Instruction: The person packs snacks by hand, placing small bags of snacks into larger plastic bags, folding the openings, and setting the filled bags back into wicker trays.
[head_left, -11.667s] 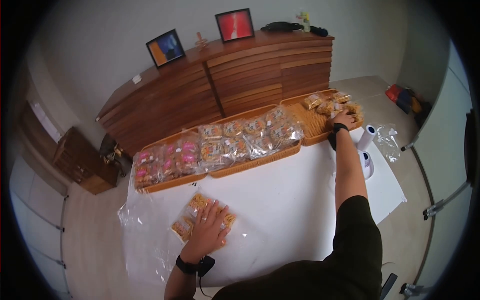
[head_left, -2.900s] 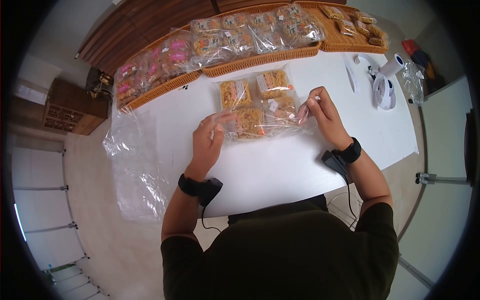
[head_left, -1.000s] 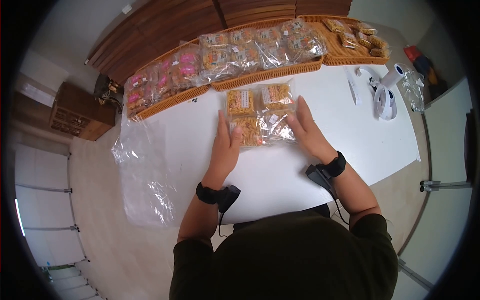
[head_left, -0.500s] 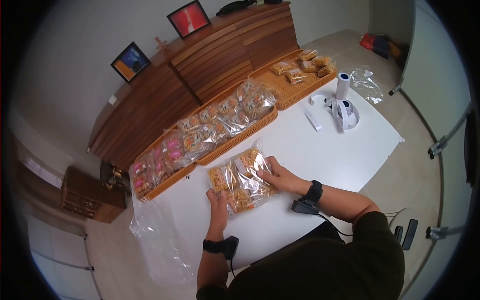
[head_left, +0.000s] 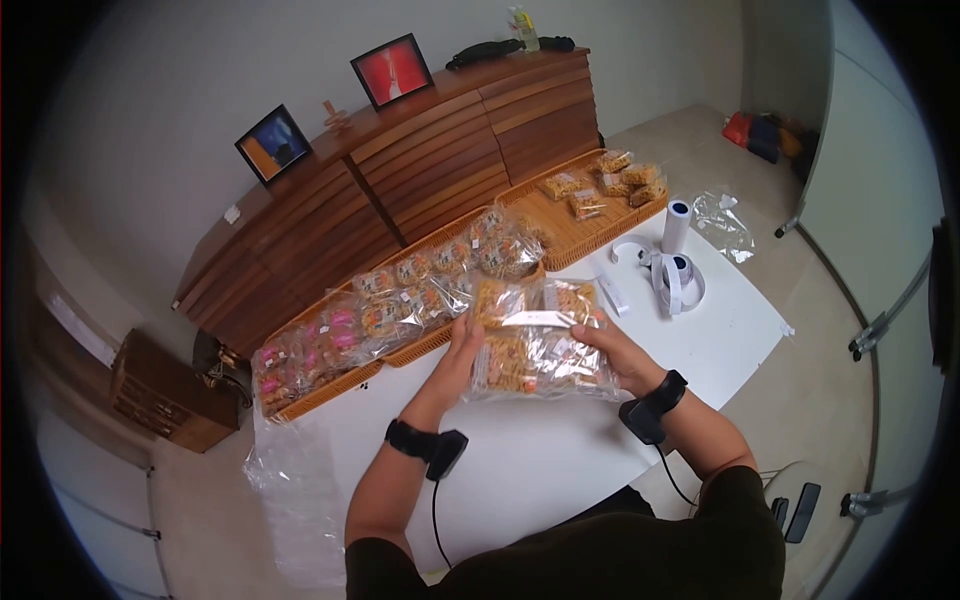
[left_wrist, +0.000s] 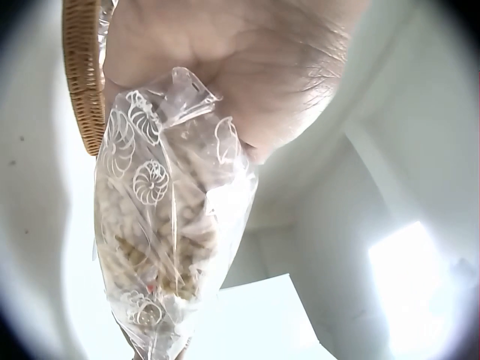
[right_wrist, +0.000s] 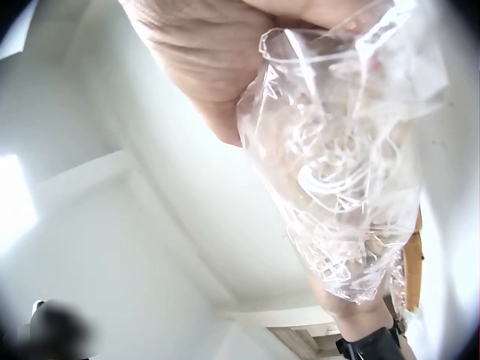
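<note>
Both hands grip a clear plastic bag of snack packs (head_left: 540, 365), with several square packs of yellow-brown crunchy pieces inside. It is held up over the white table (head_left: 480, 480), in front of the trays. At its left edge is my left hand (head_left: 452, 368), palm along the side. My right hand (head_left: 618, 352) holds the right edge, its thumb over the front face. Close up in the left wrist view, the palm meets the crinkled end of the bag (left_wrist: 161, 217), which has white printed swirls. The right wrist view shows the bag's other end (right_wrist: 337, 165) against the right palm.
Wicker trays line the table's back: one with pink-labelled packs (head_left: 300, 350), one with clear-bagged packs (head_left: 410, 270), and one at right (head_left: 560, 230) with several loose packs. White label tape (head_left: 680, 290) and a white roll (head_left: 677, 228) lie right. Plastic sheets (head_left: 295, 490) cover the left edge.
Earlier my right hand was in the right tray and my left lay on packs; both then handled the bag on the table. Since half a second ago the bag has risen and tilted up.
</note>
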